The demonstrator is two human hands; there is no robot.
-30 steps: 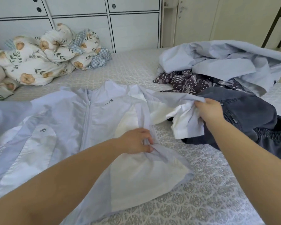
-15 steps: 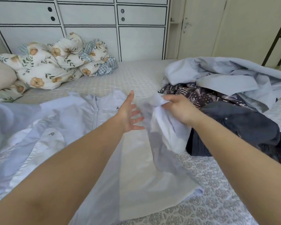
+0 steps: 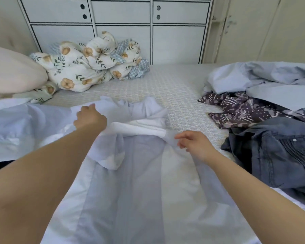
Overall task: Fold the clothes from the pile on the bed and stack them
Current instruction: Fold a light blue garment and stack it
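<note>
My left arm reaching long toward 11 o'clock; left hand (image 3: pixel 90 118) knuckles up, fingers curled into pale blue jacket (image 3: pixel 130 182), gripping fabric near shoulder; right arm in from 5 o'clock, right hand (image 3: pixel 194 143) low over jacket's right edge, fingers loose and spread, holding nothing; jacket spread on bed (image 3: pixel 174 88) dead centre, sleeve folded across chest; clothes pile (image 3: pixel 264 120) at 3 o'clock, denim nearest; floral quilt (image 3: pixel 88 71) at 11 o'clock.

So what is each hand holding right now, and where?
Left hand grips the pale blue jacket at its left shoulder; right hand is open, holding nothing.
</note>
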